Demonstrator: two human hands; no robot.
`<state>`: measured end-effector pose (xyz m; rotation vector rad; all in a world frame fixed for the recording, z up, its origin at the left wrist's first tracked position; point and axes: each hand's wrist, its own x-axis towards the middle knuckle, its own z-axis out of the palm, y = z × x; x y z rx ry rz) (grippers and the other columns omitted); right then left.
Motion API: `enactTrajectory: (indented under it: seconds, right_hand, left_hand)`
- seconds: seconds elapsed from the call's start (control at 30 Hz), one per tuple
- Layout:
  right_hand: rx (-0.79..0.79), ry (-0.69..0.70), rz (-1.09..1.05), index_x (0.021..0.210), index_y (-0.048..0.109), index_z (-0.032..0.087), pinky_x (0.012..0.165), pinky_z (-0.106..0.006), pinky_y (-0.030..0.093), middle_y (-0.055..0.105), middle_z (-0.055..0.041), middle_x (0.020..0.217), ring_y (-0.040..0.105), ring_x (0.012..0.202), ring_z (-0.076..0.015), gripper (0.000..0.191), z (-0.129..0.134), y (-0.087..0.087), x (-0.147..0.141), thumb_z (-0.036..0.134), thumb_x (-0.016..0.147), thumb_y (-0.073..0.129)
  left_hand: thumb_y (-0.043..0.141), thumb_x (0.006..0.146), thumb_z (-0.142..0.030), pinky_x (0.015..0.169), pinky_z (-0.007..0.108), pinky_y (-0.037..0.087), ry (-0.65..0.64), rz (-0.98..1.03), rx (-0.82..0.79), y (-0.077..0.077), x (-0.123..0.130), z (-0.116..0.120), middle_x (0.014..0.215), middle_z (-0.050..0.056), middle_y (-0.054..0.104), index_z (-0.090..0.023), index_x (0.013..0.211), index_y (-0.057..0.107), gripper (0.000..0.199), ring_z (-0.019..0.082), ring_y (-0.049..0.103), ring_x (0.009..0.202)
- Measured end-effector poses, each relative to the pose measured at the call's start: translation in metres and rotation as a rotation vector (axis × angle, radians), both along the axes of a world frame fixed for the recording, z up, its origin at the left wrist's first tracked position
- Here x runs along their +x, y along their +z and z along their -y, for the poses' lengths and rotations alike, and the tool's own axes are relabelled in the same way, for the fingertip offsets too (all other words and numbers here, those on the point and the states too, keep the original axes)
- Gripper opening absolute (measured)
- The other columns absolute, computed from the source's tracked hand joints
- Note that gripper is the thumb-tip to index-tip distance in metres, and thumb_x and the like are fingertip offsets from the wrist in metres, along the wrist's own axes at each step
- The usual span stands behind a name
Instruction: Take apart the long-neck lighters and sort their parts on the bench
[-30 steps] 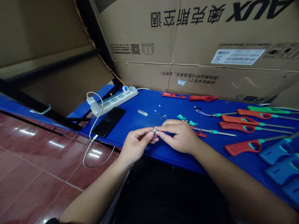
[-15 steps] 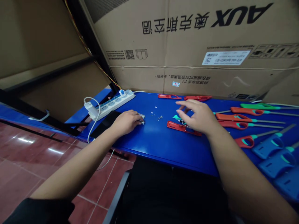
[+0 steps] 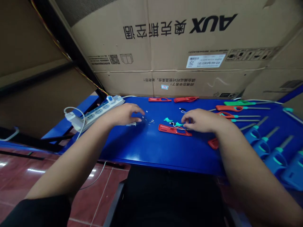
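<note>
My left hand (image 3: 124, 114) hovers over the left part of the table, thumb and forefinger apart with nothing between them. Beneath it lie small metal parts (image 3: 131, 124), partly hidden. Several tiny screws (image 3: 151, 121) are scattered just to its right. My right hand (image 3: 200, 120) is low over the table with curled fingers, thumb and fingertip slightly apart. By its fingertips is a red lighter shell half (image 3: 165, 128), with a white wire (image 3: 176, 127) across it. Green plastic pieces (image 3: 168, 119) sit beside the shell, and a small black part (image 3: 182, 109) is behind them.
Two red shell pieces (image 3: 159, 99) (image 3: 186, 99) lie along the back edge against a large cardboard box (image 3: 170, 75). Several long-nosed lighters in orange (image 3: 228, 108), green (image 3: 239, 103) and blue (image 3: 261, 148) crowd the right. A white power strip (image 3: 98, 111) stands at left.
My left hand has lifted off the small metal parts and its fingers have spread. My right hand has curled closer to the red shell. The view has shifted to the right.
</note>
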<state>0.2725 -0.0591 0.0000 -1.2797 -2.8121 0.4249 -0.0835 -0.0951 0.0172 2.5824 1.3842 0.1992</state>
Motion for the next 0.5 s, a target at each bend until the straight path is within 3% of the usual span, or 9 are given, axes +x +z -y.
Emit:
enactTrajectory:
  seconds: [0.1, 0.23, 0.37, 0.5]
  right_hand:
    - [-0.081, 0.019, 0.093, 0.086, 0.074, 0.026, 0.061, -0.031, 0.045, 0.074, -0.0037, 0.088, 0.064, 0.073, -0.0203, 0.011, 0.005, -0.006, 0.000, 0.028, 0.076, 0.068]
    - [-0.206, 0.024, 0.004, 0.075, 0.068, 0.022, 0.058, -0.027, 0.042, 0.070, -0.0015, 0.077, 0.060, 0.066, -0.0157, 0.005, 0.004, -0.013, 0.008, 0.023, 0.077, 0.063]
    - [-0.204, 0.107, -0.138, 0.077, 0.064, 0.021, 0.061, -0.026, 0.044, 0.066, -0.0006, 0.077, 0.057, 0.067, -0.0146, 0.007, 0.004, -0.017, 0.016, 0.020, 0.077, 0.058]
    - [-0.082, 0.117, -0.267, 0.078, 0.061, 0.021, 0.068, -0.028, 0.045, 0.062, -0.0014, 0.080, 0.057, 0.072, -0.0153, 0.004, 0.006, -0.016, 0.022, 0.019, 0.077, 0.057]
  left_hand:
    - [0.068, 0.085, -0.032, 0.084, 0.029, 0.048, -0.127, 0.063, -0.057, 0.010, 0.046, -0.019, 0.107, 0.003, 0.075, -0.025, 0.108, 0.075, 0.025, 0.019, 0.068, 0.093]
    - [0.065, 0.085, -0.018, 0.083, 0.029, 0.047, -0.098, 0.102, -0.004, -0.014, 0.096, -0.038, 0.106, 0.006, 0.074, -0.021, 0.108, 0.075, 0.025, 0.020, 0.067, 0.093]
    - [0.073, 0.082, -0.025, 0.077, 0.029, 0.048, -0.058, 0.093, -0.009, -0.048, 0.107, -0.039, 0.101, 0.008, 0.071, -0.017, 0.116, 0.071, 0.035, 0.021, 0.066, 0.087]
    - [0.071, 0.085, -0.024, 0.080, 0.029, 0.048, -0.096, 0.084, -0.007, -0.057, 0.102, -0.035, 0.099, 0.007, 0.070, -0.020, 0.105, 0.075, 0.021, 0.020, 0.065, 0.090]
